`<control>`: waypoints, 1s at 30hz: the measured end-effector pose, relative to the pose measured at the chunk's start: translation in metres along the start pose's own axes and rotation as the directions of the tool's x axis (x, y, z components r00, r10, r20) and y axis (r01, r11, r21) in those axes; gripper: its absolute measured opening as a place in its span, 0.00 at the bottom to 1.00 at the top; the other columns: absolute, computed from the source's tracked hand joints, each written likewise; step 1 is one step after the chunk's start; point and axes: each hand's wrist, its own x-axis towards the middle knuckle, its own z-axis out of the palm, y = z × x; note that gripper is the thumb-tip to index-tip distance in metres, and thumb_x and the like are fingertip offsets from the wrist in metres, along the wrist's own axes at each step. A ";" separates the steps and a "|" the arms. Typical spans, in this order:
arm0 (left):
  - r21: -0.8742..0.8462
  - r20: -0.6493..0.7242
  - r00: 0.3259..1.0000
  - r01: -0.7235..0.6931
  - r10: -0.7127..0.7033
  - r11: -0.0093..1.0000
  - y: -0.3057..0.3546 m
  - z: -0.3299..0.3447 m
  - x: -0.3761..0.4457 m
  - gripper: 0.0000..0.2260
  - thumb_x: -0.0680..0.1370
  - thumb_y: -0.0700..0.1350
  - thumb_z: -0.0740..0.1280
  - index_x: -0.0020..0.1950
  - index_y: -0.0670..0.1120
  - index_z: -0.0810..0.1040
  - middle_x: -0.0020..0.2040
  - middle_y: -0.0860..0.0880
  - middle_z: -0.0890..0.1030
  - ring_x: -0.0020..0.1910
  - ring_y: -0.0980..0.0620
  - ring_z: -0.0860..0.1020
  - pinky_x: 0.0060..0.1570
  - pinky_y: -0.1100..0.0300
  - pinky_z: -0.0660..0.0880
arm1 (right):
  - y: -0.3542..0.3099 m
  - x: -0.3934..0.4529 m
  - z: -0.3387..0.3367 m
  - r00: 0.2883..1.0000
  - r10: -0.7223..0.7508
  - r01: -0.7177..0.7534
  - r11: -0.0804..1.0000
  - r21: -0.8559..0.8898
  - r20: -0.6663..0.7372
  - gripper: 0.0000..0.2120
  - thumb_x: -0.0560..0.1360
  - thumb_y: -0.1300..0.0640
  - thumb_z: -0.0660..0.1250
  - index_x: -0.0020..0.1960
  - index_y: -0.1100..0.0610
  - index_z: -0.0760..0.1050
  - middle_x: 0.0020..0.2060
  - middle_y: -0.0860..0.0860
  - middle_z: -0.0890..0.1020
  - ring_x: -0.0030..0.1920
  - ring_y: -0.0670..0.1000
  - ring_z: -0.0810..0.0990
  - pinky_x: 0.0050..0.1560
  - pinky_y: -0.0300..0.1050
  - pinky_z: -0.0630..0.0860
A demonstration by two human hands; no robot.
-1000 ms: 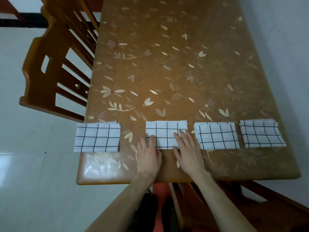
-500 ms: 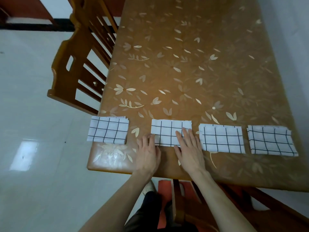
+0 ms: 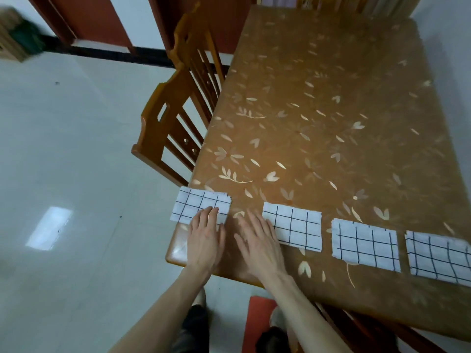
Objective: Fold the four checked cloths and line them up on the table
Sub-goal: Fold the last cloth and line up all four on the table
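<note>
Aligning the leftmost folded cloth (image 3: 201, 208) with the row on the counter (image 3: 331, 123).
Left hand (image 3: 205, 238) lies flat, grip apart, fingertips on the cloth; right hand (image 3: 258, 242) flat, holding nothing. Best slid gently toward the second cloth (image 3: 293, 226), layers kept pressed.

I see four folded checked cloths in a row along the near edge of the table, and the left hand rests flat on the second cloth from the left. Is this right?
Not quite. In the head view the left hand rests flat on the leftmost cloth, at the table's corner, not on the second cloth. The rest holds: four folded checked cloths lie in a row along the near edge.
</note>
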 end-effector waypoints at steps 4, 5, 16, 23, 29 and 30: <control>0.026 0.070 0.997 0.013 -0.015 1.000 -0.061 -0.010 0.017 0.22 0.81 0.52 0.56 0.72 0.45 0.73 0.71 0.44 0.76 0.69 0.41 0.72 0.68 0.43 0.71 | -0.042 0.025 0.020 0.999 0.038 -0.038 0.999 -0.005 0.001 0.25 0.85 0.43 0.54 0.80 0.49 0.64 0.80 0.51 0.67 0.80 0.54 0.63 0.79 0.57 0.63; 0.035 0.094 0.996 0.006 -0.009 0.999 -0.074 -0.010 0.021 0.22 0.81 0.52 0.55 0.72 0.46 0.73 0.72 0.44 0.75 0.69 0.40 0.71 0.68 0.43 0.71 | -0.051 0.032 0.028 0.999 0.042 -0.042 0.999 -0.022 0.001 0.25 0.84 0.44 0.56 0.79 0.49 0.65 0.79 0.52 0.67 0.80 0.54 0.64 0.79 0.56 0.63; -0.077 0.317 0.948 0.008 0.016 0.997 -0.141 0.014 0.047 0.22 0.82 0.48 0.62 0.76 0.46 0.68 0.80 0.39 0.61 0.73 0.36 0.68 0.69 0.41 0.70 | -0.101 0.064 0.084 0.984 0.161 -0.152 0.982 -0.109 0.077 0.24 0.85 0.47 0.51 0.78 0.50 0.67 0.79 0.51 0.68 0.80 0.56 0.64 0.77 0.55 0.62; -0.032 0.262 0.952 -0.153 0.156 0.988 -0.140 0.021 0.044 0.22 0.80 0.49 0.61 0.73 0.44 0.70 0.76 0.37 0.67 0.70 0.36 0.72 0.67 0.41 0.72 | -0.089 0.059 0.092 0.977 0.174 -0.161 0.981 -0.106 0.122 0.26 0.84 0.43 0.48 0.80 0.48 0.65 0.81 0.50 0.64 0.81 0.56 0.61 0.77 0.57 0.65; 0.066 0.292 0.936 -0.224 0.196 0.972 -0.128 0.029 0.036 0.24 0.81 0.51 0.59 0.77 0.48 0.66 0.80 0.44 0.65 0.81 0.42 0.59 0.75 0.36 0.58 | -0.059 0.047 0.083 0.971 0.208 -0.192 0.973 -0.132 0.121 0.26 0.85 0.47 0.59 0.82 0.47 0.60 0.83 0.49 0.59 0.83 0.55 0.56 0.79 0.57 0.61; 0.067 0.284 0.936 -0.235 0.207 0.970 -0.126 0.031 0.035 0.25 0.81 0.52 0.57 0.77 0.47 0.66 0.79 0.43 0.66 0.81 0.42 0.59 0.75 0.36 0.57 | -0.055 0.046 0.082 0.972 0.201 -0.183 0.973 -0.144 0.122 0.26 0.85 0.47 0.59 0.82 0.47 0.60 0.82 0.49 0.60 0.82 0.55 0.57 0.78 0.57 0.62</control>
